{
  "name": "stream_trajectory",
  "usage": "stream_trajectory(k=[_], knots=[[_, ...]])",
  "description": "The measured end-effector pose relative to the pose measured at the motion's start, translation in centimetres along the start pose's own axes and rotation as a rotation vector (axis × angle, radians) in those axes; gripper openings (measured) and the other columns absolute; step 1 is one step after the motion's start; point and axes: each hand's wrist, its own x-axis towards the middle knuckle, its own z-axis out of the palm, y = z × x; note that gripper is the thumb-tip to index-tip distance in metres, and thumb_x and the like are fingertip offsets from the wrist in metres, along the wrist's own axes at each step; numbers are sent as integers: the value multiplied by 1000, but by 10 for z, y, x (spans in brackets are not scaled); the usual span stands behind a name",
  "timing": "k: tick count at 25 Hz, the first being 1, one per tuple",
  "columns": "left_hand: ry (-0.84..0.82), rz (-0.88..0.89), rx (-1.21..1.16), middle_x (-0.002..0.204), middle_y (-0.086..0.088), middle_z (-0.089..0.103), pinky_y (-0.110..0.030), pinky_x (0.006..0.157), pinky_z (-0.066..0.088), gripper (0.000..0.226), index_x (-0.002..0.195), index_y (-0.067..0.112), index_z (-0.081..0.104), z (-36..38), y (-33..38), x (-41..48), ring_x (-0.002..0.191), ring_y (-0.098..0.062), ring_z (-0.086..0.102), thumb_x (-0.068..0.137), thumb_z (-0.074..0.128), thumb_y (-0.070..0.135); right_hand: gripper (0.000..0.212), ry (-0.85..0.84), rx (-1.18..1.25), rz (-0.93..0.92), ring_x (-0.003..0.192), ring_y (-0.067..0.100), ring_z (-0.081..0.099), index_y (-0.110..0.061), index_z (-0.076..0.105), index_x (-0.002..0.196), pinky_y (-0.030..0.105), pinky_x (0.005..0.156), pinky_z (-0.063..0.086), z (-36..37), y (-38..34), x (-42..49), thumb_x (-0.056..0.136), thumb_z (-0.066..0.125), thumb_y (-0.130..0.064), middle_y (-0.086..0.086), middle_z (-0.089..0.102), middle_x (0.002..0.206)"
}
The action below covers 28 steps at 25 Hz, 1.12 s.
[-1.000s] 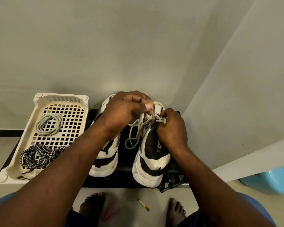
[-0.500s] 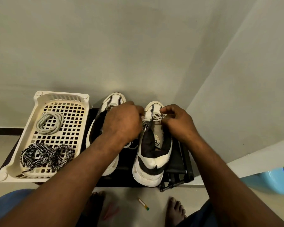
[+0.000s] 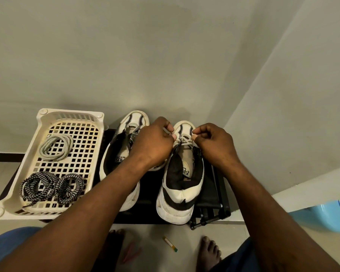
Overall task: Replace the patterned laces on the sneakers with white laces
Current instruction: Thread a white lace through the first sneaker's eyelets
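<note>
Two white-and-black sneakers stand side by side on a low black stand (image 3: 212, 203), toes toward the wall. On the right sneaker (image 3: 180, 193) a white lace (image 3: 184, 141) crosses near the toe. My left hand (image 3: 154, 143) pinches one end of that lace at its left side, and my right hand (image 3: 214, 143) pinches the other end at its right. My left forearm covers part of the left sneaker (image 3: 124, 146). In the cream basket (image 3: 28, 167) lie two coils of black-and-white patterned laces (image 3: 51, 185) and one coil of white lace (image 3: 56, 147).
Walls close in behind and to the right of the stand. My bare feet (image 3: 209, 250) rest on the floor in front of it, with a small marker (image 3: 171, 244) and a pink object (image 3: 131, 252) between them. A blue plastic tub (image 3: 326, 216) sits at the far right.
Both hands moved from the middle of the right sneaker toward its toe, and the loose lace loops hanging between the sneakers are gone from sight. The tongue and opening now show.
</note>
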Motion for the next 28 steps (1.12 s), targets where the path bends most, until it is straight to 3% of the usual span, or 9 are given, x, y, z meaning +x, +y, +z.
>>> stream_trajectory(k=[4,7,9,13,16,19,24,26,28], knots=[[-61,15,-564,88,-2,78,-34,87,52,13,101,20,76,-34,20,-2,89,-13,71,99,64,13,9,36,103,-129,78,0,68,-28,74,96,19,69,50,-6,-9,-6,92,76,-20,-10,74,85],[-173,92,-828,107,-9,79,-35,93,54,19,110,13,74,-47,25,-8,109,-18,71,101,58,8,19,-106,293,-255,88,15,75,-21,62,100,36,80,59,-6,-20,-16,91,79,-19,-2,77,90],[-203,90,-958,115,-14,77,-31,86,58,21,116,5,70,-44,28,-13,112,-20,73,101,56,1,33,-203,354,-275,95,18,76,-23,52,103,45,87,61,3,-27,-25,88,81,-25,1,78,100],[-166,14,-1016,112,-14,78,-29,79,60,22,117,2,70,-34,34,-16,102,-27,76,96,64,1,42,-99,246,-331,94,8,73,-21,52,108,30,81,61,23,-34,-36,84,86,-28,-3,74,98],[57,-56,-841,97,-4,81,-28,80,59,17,103,11,76,-31,28,-11,95,-17,76,93,68,-1,14,-131,519,-285,75,18,71,-13,58,99,34,72,59,18,-36,-31,97,71,-11,4,73,80],[300,-14,-213,84,10,78,-28,80,57,22,91,27,77,-38,9,0,87,-7,74,91,66,8,4,-118,871,-191,54,12,51,-11,65,95,26,55,43,-2,-33,-19,99,63,-11,1,61,66],[190,17,616,82,7,59,-42,90,42,19,102,34,75,-39,-5,-1,109,-30,56,90,66,24,19,-18,1034,-120,52,9,44,-11,70,109,26,53,27,-34,-23,-5,104,54,-20,0,62,81],[194,62,604,115,3,64,-46,95,43,26,111,35,73,-33,-9,1,118,-31,50,89,67,22,19,-23,905,-114,52,11,46,-11,68,113,24,50,29,-34,-24,-7,107,51,-16,1,68,84],[175,224,288,133,9,61,-48,102,47,34,121,37,70,-29,-6,2,124,-24,52,91,68,19,7,-39,695,-141,50,11,49,-8,64,108,20,47,37,-26,-30,-12,104,59,-11,5,71,80]])
